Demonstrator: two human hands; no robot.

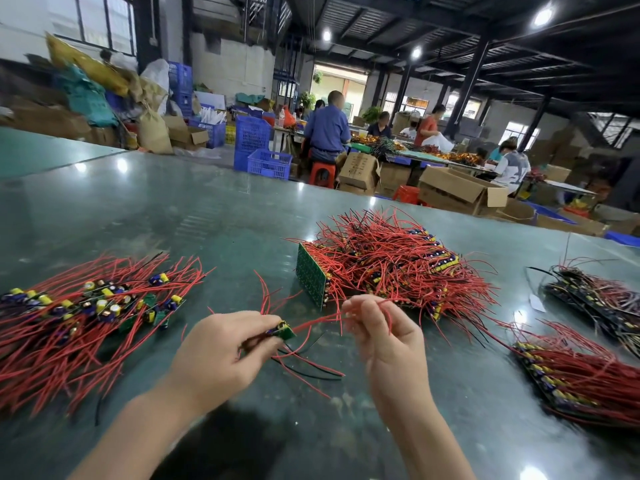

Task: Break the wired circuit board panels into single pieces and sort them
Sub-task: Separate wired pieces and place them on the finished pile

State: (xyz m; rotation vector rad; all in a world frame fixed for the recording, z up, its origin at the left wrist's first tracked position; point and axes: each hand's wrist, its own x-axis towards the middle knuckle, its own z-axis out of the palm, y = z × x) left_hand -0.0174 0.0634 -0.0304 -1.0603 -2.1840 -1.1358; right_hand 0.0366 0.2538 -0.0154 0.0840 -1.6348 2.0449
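Glossy green counter [173, 209] carried the work. Left hand [221, 355] pinched a single green board [285, 332] at its fingertips; right hand [381, 337] pinched that board's red wires [318, 322]. Beyond the fingers stood the unbroken panel stack [381, 268]; left of them lay the sorted pile [90, 306]. Judged: untangling, then laying the piece there.

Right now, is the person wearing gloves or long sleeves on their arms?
No. Both the left hand and the right hand are bare, with no gloves, rings or watch showing. The forearms are bare too; no sleeve reaches into view.
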